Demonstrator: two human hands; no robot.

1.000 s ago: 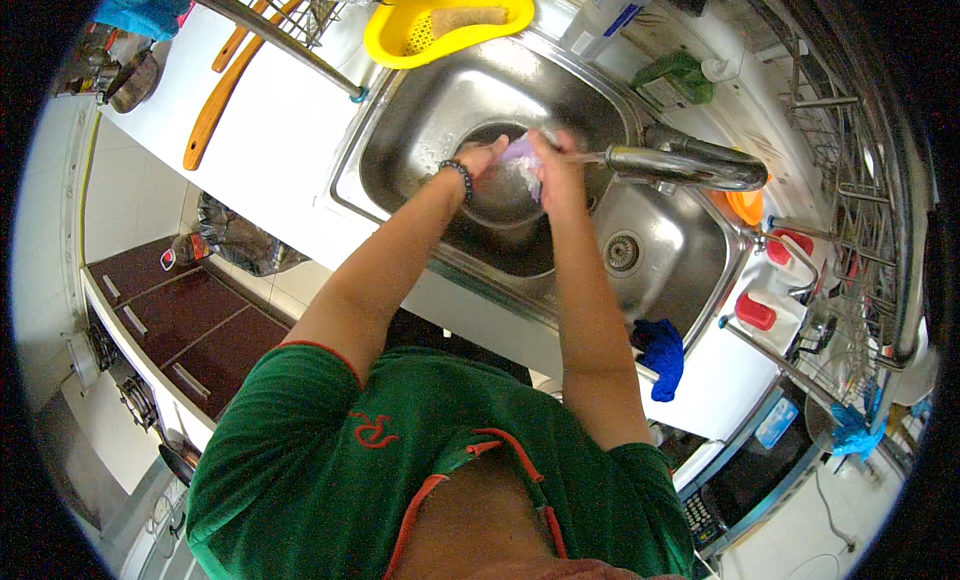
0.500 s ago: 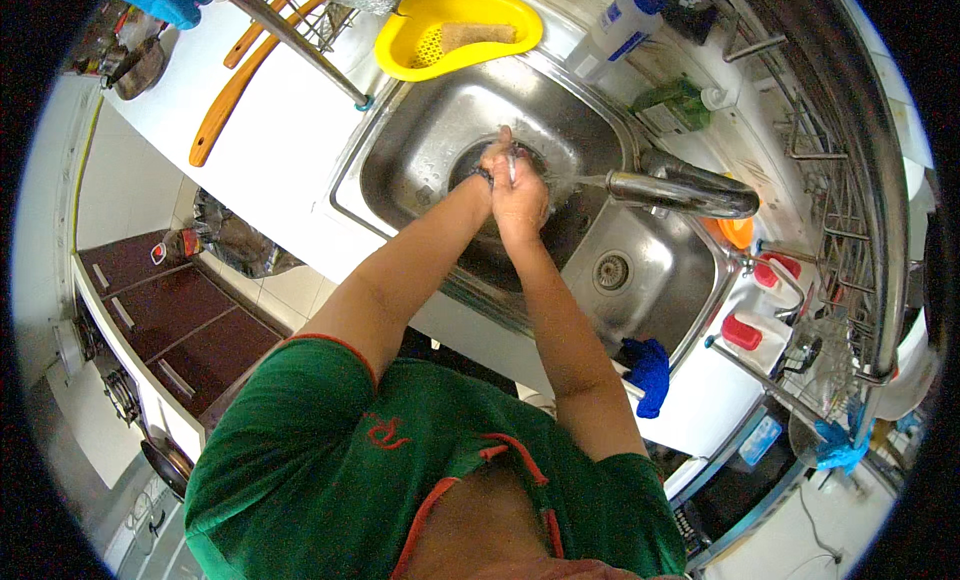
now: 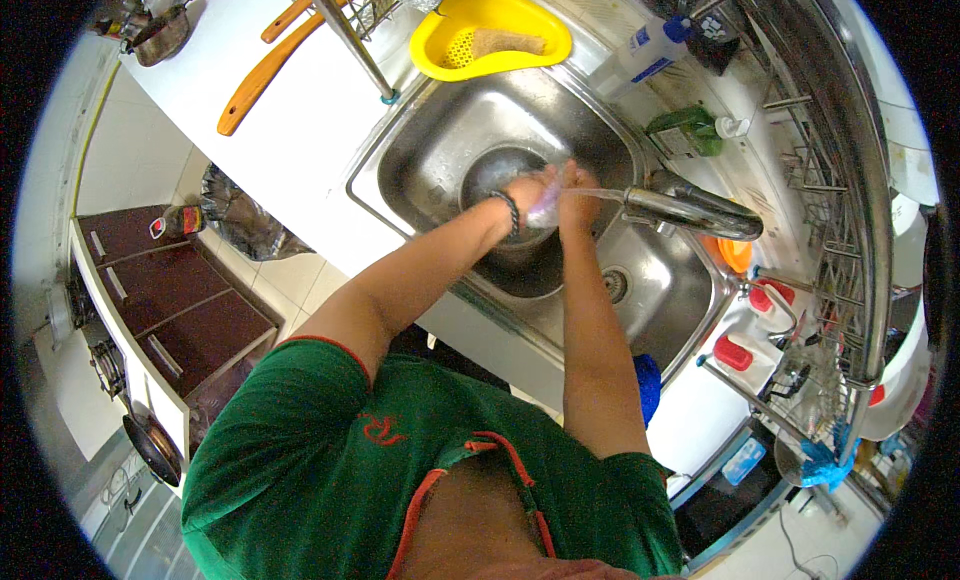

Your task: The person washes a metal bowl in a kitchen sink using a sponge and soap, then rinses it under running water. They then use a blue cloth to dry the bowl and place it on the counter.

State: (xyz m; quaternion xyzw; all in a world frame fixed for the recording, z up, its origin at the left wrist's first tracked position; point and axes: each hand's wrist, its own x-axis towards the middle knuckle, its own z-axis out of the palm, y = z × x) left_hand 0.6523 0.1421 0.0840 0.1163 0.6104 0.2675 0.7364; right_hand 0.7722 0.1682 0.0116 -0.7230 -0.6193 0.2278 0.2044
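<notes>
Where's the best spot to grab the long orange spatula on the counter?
Grip the orange spatula near its narrow lower end, coming from above. It lies flat on the white counter, and that end lies away from the rack leg crossing the other end, so probably the easiest pinch.

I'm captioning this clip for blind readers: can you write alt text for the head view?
Seen from above, a person in a green shirt holds both hands, left hand and right hand, around a small clear object under water running from a faucet over a steel sink. A yellow strainer basket sits at the sink's far edge, and bottles stand beside it.
</notes>
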